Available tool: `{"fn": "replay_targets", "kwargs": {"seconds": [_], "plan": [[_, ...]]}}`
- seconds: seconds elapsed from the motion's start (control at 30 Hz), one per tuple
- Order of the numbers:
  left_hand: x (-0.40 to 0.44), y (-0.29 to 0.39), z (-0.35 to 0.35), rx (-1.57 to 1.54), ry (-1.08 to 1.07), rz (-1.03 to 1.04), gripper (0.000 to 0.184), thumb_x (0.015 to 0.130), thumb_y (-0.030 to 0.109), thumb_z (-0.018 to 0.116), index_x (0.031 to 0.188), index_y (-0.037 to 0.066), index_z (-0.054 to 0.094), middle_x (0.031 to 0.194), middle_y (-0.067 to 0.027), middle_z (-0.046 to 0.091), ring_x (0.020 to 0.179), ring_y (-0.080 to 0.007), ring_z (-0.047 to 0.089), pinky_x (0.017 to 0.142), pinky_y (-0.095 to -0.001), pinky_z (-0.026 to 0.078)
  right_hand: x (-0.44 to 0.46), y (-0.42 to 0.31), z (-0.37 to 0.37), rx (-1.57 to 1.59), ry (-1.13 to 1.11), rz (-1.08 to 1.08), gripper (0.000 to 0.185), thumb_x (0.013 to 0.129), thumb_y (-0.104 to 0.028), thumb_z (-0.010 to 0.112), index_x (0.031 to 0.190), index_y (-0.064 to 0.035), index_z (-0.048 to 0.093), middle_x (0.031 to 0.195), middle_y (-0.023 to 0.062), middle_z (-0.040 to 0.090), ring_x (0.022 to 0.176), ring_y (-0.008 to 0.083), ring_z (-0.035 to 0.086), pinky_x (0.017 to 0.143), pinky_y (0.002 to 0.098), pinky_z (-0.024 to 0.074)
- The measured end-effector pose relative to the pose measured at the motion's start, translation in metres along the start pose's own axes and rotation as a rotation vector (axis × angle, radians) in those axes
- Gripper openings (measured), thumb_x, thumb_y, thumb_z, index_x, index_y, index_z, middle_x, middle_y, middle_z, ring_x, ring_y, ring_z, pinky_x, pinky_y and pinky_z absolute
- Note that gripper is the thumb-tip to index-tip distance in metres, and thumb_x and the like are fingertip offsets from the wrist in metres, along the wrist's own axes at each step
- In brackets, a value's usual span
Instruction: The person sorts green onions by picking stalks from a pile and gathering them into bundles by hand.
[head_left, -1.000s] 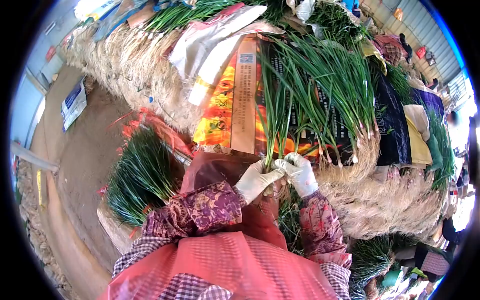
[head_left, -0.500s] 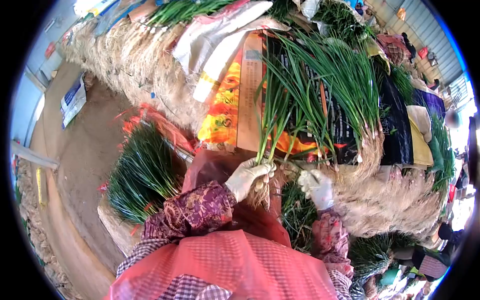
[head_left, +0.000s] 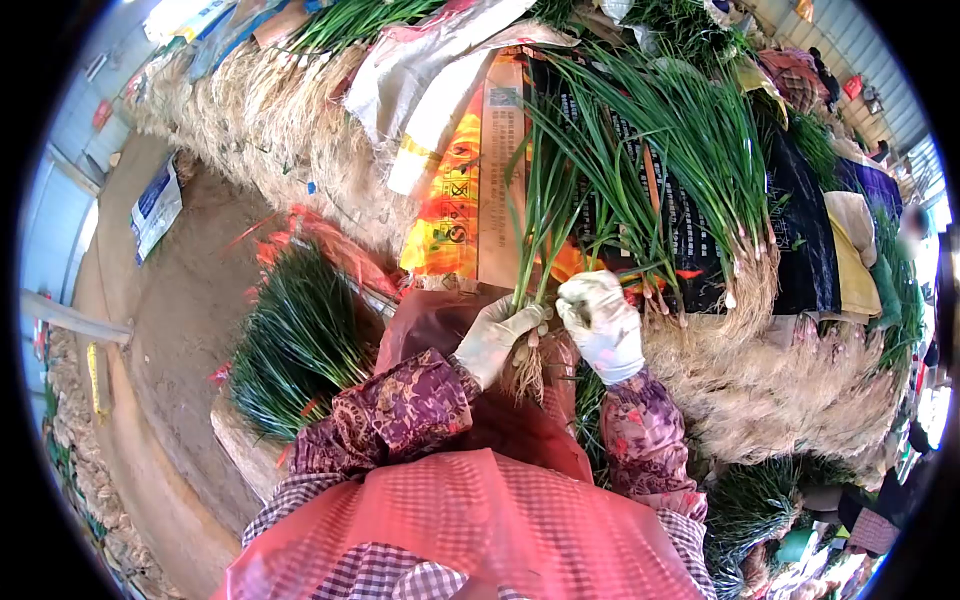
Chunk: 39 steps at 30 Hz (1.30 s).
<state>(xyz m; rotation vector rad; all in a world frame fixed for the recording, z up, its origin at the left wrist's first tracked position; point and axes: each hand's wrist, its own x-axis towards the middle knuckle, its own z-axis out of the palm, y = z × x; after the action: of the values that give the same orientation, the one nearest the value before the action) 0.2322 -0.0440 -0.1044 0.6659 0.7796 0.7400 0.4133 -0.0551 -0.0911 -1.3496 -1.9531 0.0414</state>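
My left hand (head_left: 500, 338), in a whitish glove, is closed around a small bunch of scallions (head_left: 543, 215). Their leaves point away from me, and the bulbs and stringy roots hang below the fingers. Close by on the right, my gloved right hand (head_left: 603, 325) has its fingers curled together. Leaves of a loose scallion (head_left: 597, 235) run down to the top of that hand, which hides their lower end; what the fingers hold cannot be made out. More loose scallions (head_left: 655, 200) and a thicker heap with long roots (head_left: 740, 220) lie on the printed sacking (head_left: 500, 215) beyond.
Rows of pale roots (head_left: 780, 390) line the front of the pile. A dark green bunch (head_left: 300, 345) stands at left beside red netting (head_left: 345, 255). More greens (head_left: 750, 510) lie low at right, near another person (head_left: 875, 525). A bag (head_left: 157, 215) lies on the floor.
My right hand has moved left and away from me, close to the left hand, and now covers the foot of a loose scallion. The left hand keeps its bunch, nearly in place.
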Motion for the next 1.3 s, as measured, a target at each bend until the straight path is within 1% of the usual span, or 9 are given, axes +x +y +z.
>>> {"fn": "replay_targets", "kwargs": {"seconds": [0.17, 0.27, 0.47, 0.6, 0.83, 0.9, 1.07, 1.23, 1.3], "plan": [[0.004, -0.005, -0.003, 0.052, -0.082, 0.017, 0.023, 0.093, 0.022, 0.058, 0.107, 0.004, 0.059, 0.081, -0.0009, 0.060, 0.061, -0.0043, 0.049, 0.048, -0.0173, 0.036, -0.005, 0.017, 0.008, -0.070, -0.196, -0.103, 0.036, 0.076, -0.011, 0.069, 0.110, -0.0053, 0.060, 0.110, 0.0117, 0.061, 0.083, 0.0236, 0.066, 0.069, 0.0349, 0.0539], [0.007, -0.011, -0.001, -0.028, -0.075, 0.051, 0.025, 0.093, 0.023, 0.058, 0.104, 0.001, 0.060, 0.080, -0.0006, 0.058, 0.061, -0.0037, 0.045, 0.053, -0.0159, 0.036, 0.004, 0.030, 0.005, -0.423, 0.022, -0.134, 0.020, 0.079, -0.006, 0.065, 0.098, -0.0013, 0.064, 0.090, 0.0114, 0.065, 0.070, 0.0227, 0.066, 0.065, 0.0343, 0.0555], [0.002, -0.003, -0.006, -0.277, -0.330, -0.075, 0.029, 0.094, 0.026, 0.056, 0.106, -0.001, 0.056, 0.074, 0.0019, 0.051, 0.058, -0.0045, 0.041, 0.050, -0.0185, 0.035, 0.027, -0.005, -0.018, 0.612, -0.404, 0.814, 0.028, 0.092, -0.021, 0.063, 0.109, 0.0013, 0.061, 0.086, 0.0065, 0.067, 0.051, 0.0082, 0.055, 0.045, 0.0219, 0.0441], [0.015, -0.008, -0.011, -0.504, -0.423, -0.229, 0.028, 0.095, 0.029, 0.054, 0.102, 0.002, 0.054, 0.065, 0.0049, 0.041, 0.048, -0.0056, 0.034, 0.043, -0.0202, 0.031, 0.024, 0.005, 0.014, 1.220, -0.093, 0.943, 0.017, 0.091, -0.021, 0.065, 0.094, -0.0049, 0.064, 0.066, -0.0033, 0.057, 0.046, 0.0003, 0.041, 0.038, 0.0159, 0.0279], [0.016, -0.011, -0.013, -0.587, -0.477, -0.278, 0.023, 0.098, 0.025, 0.049, 0.094, 0.002, 0.051, 0.061, 0.0048, 0.037, 0.046, -0.0060, 0.033, 0.041, -0.0218, 0.029, 0.008, 0.007, -0.017, 1.344, 0.214, 1.153, 0.012, 0.089, -0.016, 0.066, 0.082, -0.0088, 0.060, 0.069, -0.0011, 0.060, 0.050, 0.0035, 0.047, 0.040, 0.0183, 0.0346], [0.020, -0.016, -0.022, -0.498, -0.437, -0.218, 0.028, 0.099, 0.027, 0.046, 0.092, 0.001, 0.051, 0.060, 0.0046, 0.038, 0.045, -0.0058, 0.034, 0.040, -0.0222, 0.030, -0.016, 0.019, -0.050, 0.783, 0.207, 1.033, 0.018, 0.087, -0.016, 0.067, 0.074, -0.0096, 0.057, 0.072, 0.0042, 0.063, 0.053, 0.0108, 0.053, 0.045, 0.0251, 0.0422], [0.016, -0.005, -0.023, -0.479, -0.447, -0.202, 0.024, 0.101, 0.024, 0.040, 0.097, 0.004, 0.053, 0.062, 0.0063, 0.042, 0.044, -0.0044, 0.036, 0.041, -0.0198, 0.032, -0.091, 0.006, -0.079, -0.014, -1.348, 0.757, 0.017, 0.087, -0.025, 0.067, 0.092, -0.0087, 0.067, 0.090, 0.0081, 0.068, 0.072, 0.0136, 0.064, 0.065, 0.0249, 0.0519], [0.012, -0.004, -0.013, -0.436, -0.405, -0.195, 0.024, 0.100, 0.028, 0.046, 0.095, 0.005, 0.054, 0.063, 0.0069, 0.044, 0.046, -0.0031, 0.039, 0.042, -0.0184, 0.033, -0.035, 0.029, 0.004, 0.525, -0.531, 0.810, 0.056, 0.090, -0.028, 0.064, 0.136, -0.0040, 0.045, 0.094, 0.0069, 0.064, 0.060, 0.0107, 0.057, 0.057, 0.0251, 0.0499], [0.010, 0.002, -0.015, -0.347, -0.333, -0.122, 0.023, 0.099, 0.028, 0.050, 0.094, 0.006, 0.056, 0.065, 0.0069, 0.047, 0.047, -0.0029, 0.041, 0.043, -0.0179, 0.035, -0.015, 0.024, 0.035, 0.821, -0.432, 0.765, 0.027, 0.091, -0.015, 0.059, 0.116, -0.0058, 0.063, 0.071, -0.0020, 0.061, 0.054, 0.0045, 0.050, 0.045, 0.0183, 0.0397]]}}
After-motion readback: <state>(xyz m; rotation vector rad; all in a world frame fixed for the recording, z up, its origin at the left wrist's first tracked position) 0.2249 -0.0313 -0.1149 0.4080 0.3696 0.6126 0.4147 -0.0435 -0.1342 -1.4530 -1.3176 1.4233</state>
